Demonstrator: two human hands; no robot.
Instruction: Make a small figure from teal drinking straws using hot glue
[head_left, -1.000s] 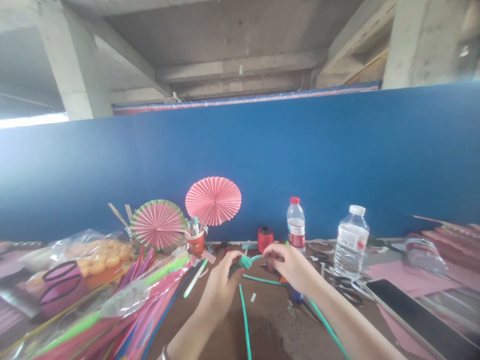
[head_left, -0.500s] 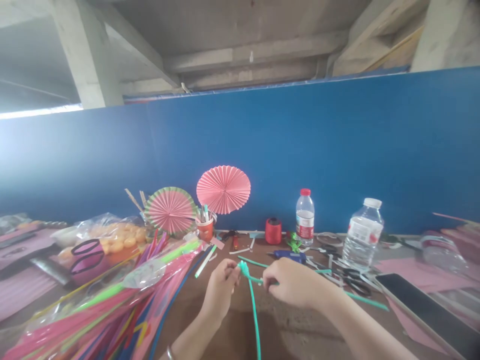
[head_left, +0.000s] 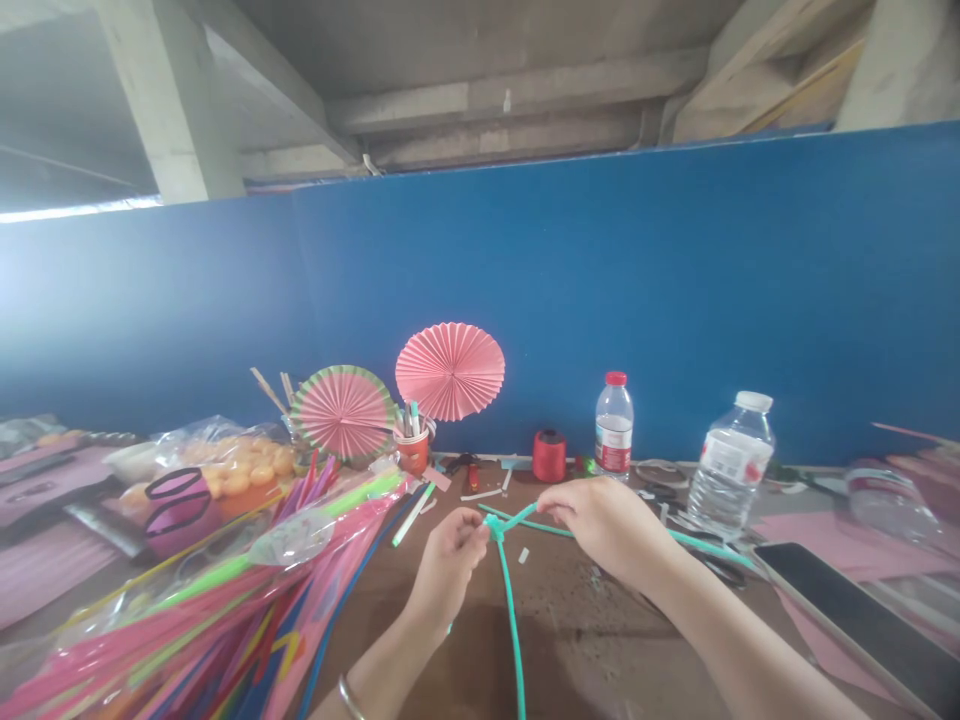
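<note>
Between my hands is a mint-green pipe cleaner, bunched into a small knot with one long end hanging toward me. My left hand pinches the knot at its left side, and a bracelet circles that wrist. A strand running up and right from the knot is gripped by the fingertips of my right hand. More green length shows behind the right hand and out past its far side; whether it joins the knot is hidden. A small white scrap lies on the table below the strand.
At left, plastic bags of colourful pipe cleaners spread over the table. Pink paper fans stand behind a cup of pens. Rightward are a red spool, a red-capped bottle, a white-capped bottle and a phone.
My right hand has risen slightly, lifting the strand from a downward slant to an upward one. My left hand stays at the knot. The blue glue gun is now hidden behind my right hand.
</note>
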